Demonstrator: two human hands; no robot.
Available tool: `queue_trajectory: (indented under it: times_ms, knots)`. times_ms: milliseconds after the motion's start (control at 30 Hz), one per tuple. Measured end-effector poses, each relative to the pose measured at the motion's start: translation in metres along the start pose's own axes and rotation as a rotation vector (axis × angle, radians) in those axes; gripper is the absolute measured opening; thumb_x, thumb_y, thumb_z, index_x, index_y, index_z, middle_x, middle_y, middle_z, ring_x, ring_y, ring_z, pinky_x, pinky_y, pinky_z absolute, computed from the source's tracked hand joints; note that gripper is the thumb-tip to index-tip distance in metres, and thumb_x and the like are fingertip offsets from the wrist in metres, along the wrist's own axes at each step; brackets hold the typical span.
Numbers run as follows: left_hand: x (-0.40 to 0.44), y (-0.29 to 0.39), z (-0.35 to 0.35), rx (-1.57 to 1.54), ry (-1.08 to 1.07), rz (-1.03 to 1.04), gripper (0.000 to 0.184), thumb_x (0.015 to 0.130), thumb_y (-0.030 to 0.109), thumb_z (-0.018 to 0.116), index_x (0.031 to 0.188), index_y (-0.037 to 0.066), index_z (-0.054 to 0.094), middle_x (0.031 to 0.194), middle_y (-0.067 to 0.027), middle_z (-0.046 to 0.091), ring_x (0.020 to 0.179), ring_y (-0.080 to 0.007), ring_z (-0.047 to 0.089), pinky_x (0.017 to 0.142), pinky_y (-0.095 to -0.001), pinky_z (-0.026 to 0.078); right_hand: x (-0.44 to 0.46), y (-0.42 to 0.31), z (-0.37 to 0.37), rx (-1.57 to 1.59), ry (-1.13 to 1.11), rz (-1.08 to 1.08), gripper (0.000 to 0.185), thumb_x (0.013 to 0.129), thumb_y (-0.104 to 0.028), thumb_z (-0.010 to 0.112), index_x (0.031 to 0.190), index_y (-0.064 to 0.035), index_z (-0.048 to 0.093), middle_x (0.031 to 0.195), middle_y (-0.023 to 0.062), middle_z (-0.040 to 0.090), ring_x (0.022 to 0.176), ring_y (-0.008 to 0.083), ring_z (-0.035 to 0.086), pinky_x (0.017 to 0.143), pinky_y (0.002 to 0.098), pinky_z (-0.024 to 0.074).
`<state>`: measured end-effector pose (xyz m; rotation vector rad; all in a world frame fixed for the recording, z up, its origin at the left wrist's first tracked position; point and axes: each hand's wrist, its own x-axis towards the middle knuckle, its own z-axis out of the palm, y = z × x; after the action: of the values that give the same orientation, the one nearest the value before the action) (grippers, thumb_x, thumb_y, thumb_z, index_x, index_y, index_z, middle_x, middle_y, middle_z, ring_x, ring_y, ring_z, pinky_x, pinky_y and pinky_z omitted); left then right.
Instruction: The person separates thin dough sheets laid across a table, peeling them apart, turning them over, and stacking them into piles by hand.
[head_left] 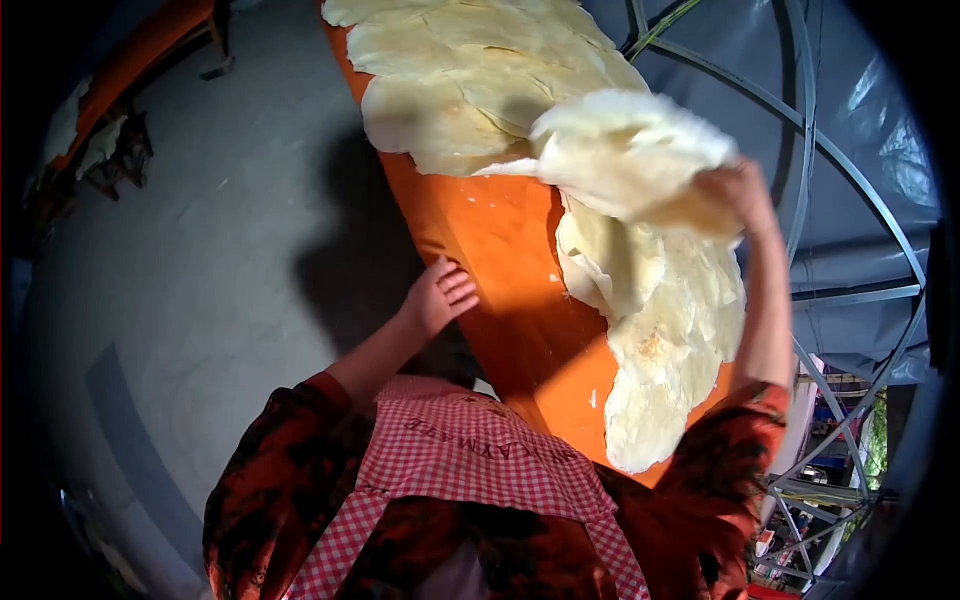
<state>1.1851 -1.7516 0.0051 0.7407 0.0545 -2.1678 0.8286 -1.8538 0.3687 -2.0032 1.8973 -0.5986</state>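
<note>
My right hand grips the edge of a thin, pale flatbread, which hangs out to the left and is blurred by motion. Below it, overlapping flatbreads lie in a long row down the right side of the orange table. A wider layer of flatbreads covers the table's far end, and the held one passes over its near edge. My left hand is at the table's left edge with its fingers loosely bent and apart. Nothing shows in it.
Grey floor stretches along the left. Another orange table stands at the far left with pale sheets near it. Metal frame bars and grey sheeting run close along the right side. Small crumbs dot the orange surface.
</note>
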Motion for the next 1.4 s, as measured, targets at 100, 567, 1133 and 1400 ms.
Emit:
queue_trajectory:
  times_ms: [100, 567, 1133, 1400]
  knots:
    - [0.012, 0.036, -0.009, -0.056, -0.006, 0.058, 0.079, 0.089, 0.050, 0.056, 0.144, 0.004, 0.022, 0.143, -0.0193, 0.035, 0.130, -0.0373, 0.038, 0.104, -0.0529, 0.036, 0.043, -0.039, -0.072, 0.022, 0.023, 0.069, 0.009, 0.078, -0.010, 0.067, 0.080, -0.0014, 0.068, 0.072, 0.0020, 0.065, 0.061, 0.0101, 0.059, 0.057, 0.0276, 0.0506]
    - [0.077, 0.083, 0.003, 0.049, 0.010, 0.016, 0.071, 0.089, 0.055, 0.051, 0.134, 0.002, 0.038, 0.138, -0.0172, 0.042, 0.126, -0.0336, 0.042, 0.105, -0.0487, 0.034, 0.009, -0.005, 0.277, -0.349, 0.067, -0.362, 0.029, 0.082, -0.004, 0.059, 0.110, -0.0047, 0.066, 0.113, 0.0183, 0.064, 0.105, 0.0348, 0.061, 0.091, 0.0401, 0.0489]
    - [0.139, 0.257, 0.027, -0.127, 0.182, 0.202, 0.088, 0.082, 0.063, 0.058, 0.136, 0.002, 0.026, 0.129, -0.0256, 0.044, 0.116, -0.0413, 0.049, 0.096, -0.0613, 0.041, 0.236, -0.027, 0.023, -0.125, -0.123, 0.108, 0.027, 0.078, -0.018, 0.072, 0.096, 0.0016, 0.066, 0.093, 0.0100, 0.063, 0.083, 0.0183, 0.060, 0.079, 0.0302, 0.0479]
    - [0.150, 0.316, 0.039, -0.202, -0.055, 0.023, 0.094, 0.081, 0.070, 0.052, 0.140, 0.002, 0.024, 0.134, -0.0245, 0.041, 0.123, -0.0432, 0.043, 0.098, -0.0661, 0.036, 0.323, -0.100, -0.096, -0.004, 0.078, 0.032, 0.024, 0.081, -0.016, 0.068, 0.095, 0.0036, 0.067, 0.081, 0.0066, 0.067, 0.067, 0.0147, 0.063, 0.065, 0.0249, 0.0507]
